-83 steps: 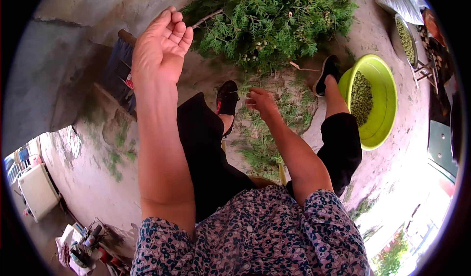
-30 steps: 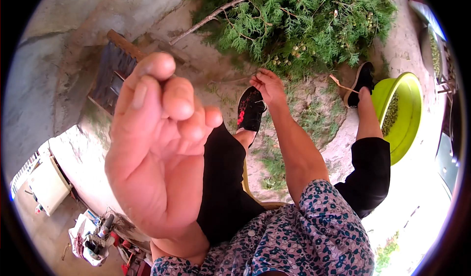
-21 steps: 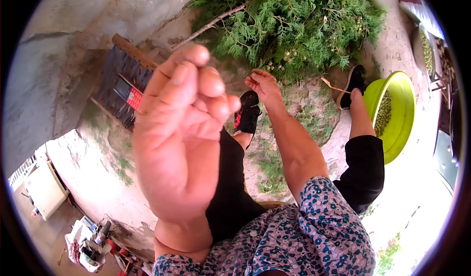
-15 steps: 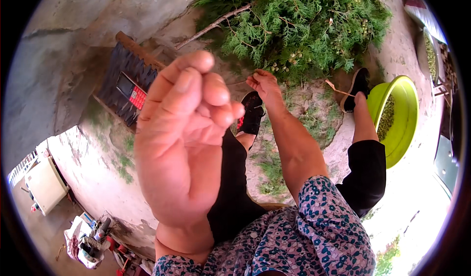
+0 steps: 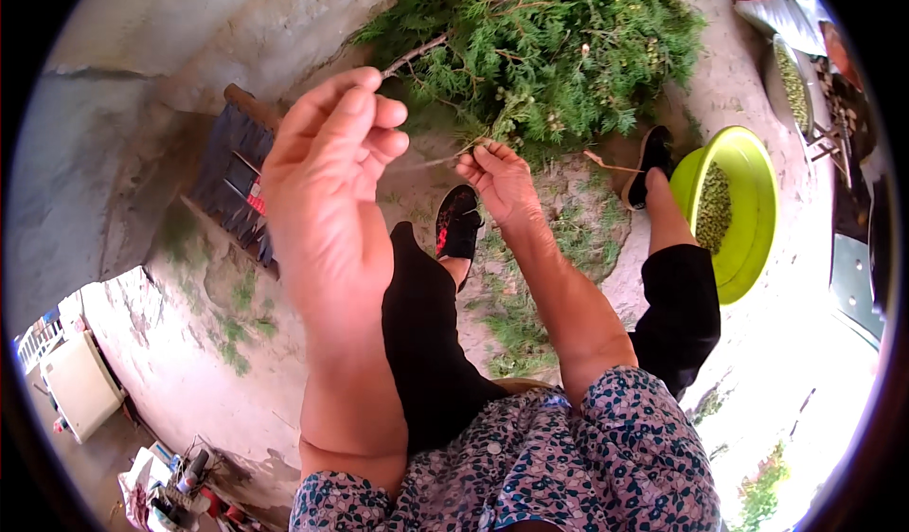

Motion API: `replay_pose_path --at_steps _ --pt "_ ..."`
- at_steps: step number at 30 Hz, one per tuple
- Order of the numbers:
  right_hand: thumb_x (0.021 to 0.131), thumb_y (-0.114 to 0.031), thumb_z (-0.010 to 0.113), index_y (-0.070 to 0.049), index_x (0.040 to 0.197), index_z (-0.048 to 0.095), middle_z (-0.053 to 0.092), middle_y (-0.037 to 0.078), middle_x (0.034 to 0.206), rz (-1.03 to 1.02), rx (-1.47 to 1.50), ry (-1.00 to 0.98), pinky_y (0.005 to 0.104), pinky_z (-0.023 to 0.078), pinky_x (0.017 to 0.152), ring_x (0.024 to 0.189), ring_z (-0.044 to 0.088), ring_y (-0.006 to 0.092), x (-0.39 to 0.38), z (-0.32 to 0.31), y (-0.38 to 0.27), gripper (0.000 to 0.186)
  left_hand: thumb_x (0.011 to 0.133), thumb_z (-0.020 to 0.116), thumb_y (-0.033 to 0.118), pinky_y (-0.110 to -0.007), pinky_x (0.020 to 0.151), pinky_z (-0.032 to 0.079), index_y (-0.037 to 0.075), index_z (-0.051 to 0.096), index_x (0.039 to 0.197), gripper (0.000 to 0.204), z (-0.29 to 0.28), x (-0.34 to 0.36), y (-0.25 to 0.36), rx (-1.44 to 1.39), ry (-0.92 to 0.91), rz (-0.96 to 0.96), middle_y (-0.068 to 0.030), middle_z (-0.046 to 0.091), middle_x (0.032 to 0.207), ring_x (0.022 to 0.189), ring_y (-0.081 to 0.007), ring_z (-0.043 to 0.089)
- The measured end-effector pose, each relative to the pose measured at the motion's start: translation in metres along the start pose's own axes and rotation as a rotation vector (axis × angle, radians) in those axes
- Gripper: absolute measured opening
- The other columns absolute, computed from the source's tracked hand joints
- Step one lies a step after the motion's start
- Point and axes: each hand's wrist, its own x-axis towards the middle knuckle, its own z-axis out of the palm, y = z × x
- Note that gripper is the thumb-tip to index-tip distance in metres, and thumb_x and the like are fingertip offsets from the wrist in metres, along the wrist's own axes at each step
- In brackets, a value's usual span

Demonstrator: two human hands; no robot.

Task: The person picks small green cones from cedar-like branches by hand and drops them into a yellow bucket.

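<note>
My left hand [image 5: 327, 182] is raised close to the view, large, its fingers curled in and its thumb against the index finger. Whatever those fingertips may hold is hidden. Lower down and farther off, my right hand [image 5: 500, 177] pinches a thin twig [image 5: 437, 162], which runs left from its fingertips and is partly blurred. Just beyond this hand lies a big heap of green conifer branches [image 5: 568, 54], with small pale green cones among the leaves. One bare brown branch [image 5: 417, 54] sticks out of the heap toward my left fingertips.
A lime-green basin [image 5: 757, 248] with small green cones [image 5: 715, 205] stands tilted beside my right leg. On the left, a phone [image 5: 256, 196] with red keys rests on a dark slatted stool [image 5: 222, 168], partly behind my left hand. Another container [image 5: 793, 87] of green bits stands far right.
My left hand has drawn away from the view and shifted slightly up and left. My right hand has moved a little left. The whole view has shifted, so the heap and basin sit farther left.
</note>
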Motion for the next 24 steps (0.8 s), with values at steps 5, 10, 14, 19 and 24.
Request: replay_pose_path --at_steps 5,10,14,19,24 --pt "0.085 0.0 0.053 0.002 0.086 0.056 0.058 0.009 0.077 -0.128 0.066 -0.008 0.034 0.054 0.067 0.071 0.059 0.0201 -0.045 0.04 -0.043 0.004 0.078 0.062 0.008 -0.027 0.065 0.047 0.004 0.062 0.094 0.017 0.011 0.006 -0.03 0.65 -0.276 0.408 -0.0087 0.064 0.081 0.073 -0.0168 0.06" --pt "0.084 0.001 0.054 0.001 0.085 0.057 0.059 0.008 0.08 -0.212 0.007 -0.095 0.0322 0.054 0.068 0.071 0.059 0.0177 -0.094 0.059 -0.067 0.003 0.076 0.06 0.016 -0.039 0.064 0.047 0.008 0.059 0.097 0.023 0.01 -0.015 -0.049 1.46 -0.589 0.501 -0.013 0.063 0.085 0.075 -0.0324 0.059" --pt "0.084 0.0 0.055 0.001 0.091 0.058 0.06 0.007 0.082 -0.329 -0.167 -0.139 0.0272 0.053 0.063 0.071 0.059 0.0142 -0.146 0.073 -0.092 0.008 0.077 0.06 0.016 -0.037 0.06 0.047 0.007 0.062 0.096 0.021 0.016 -0.049 -0.053 1.251 -0.575 0.654 -0.0125 0.062 0.082 0.067 -0.0307 0.059" --pt "0.082 0.001 0.057 0.001 0.097 0.06 0.062 0.004 0.083 -0.511 -0.599 -0.118 0.0227 0.049 0.054 0.061 0.057 0.0091 -0.219 0.089 -0.127 0.016 0.082 0.061 0.006 -0.019 0.041 0.039 -0.002 0.062 0.1 0.02 0.022 -0.095 -0.032 0.574 -0.585 0.344 -0.0047 0.061 0.075 0.051 -0.0051 0.048" --pt "0.082 0.001 0.057 0.0 0.097 0.06 0.059 0.003 0.081 -0.709 -0.872 -0.085 0.0205 0.047 0.053 0.062 0.056 0.0069 -0.274 0.098 -0.127 0.016 0.081 0.06 0.005 -0.021 0.045 0.043 0.002 0.063 0.098 0.018 0.009 -0.143 -0.02 0.484 -0.579 0.273 -0.0031 0.06 0.071 0.054 -0.0067 0.05"
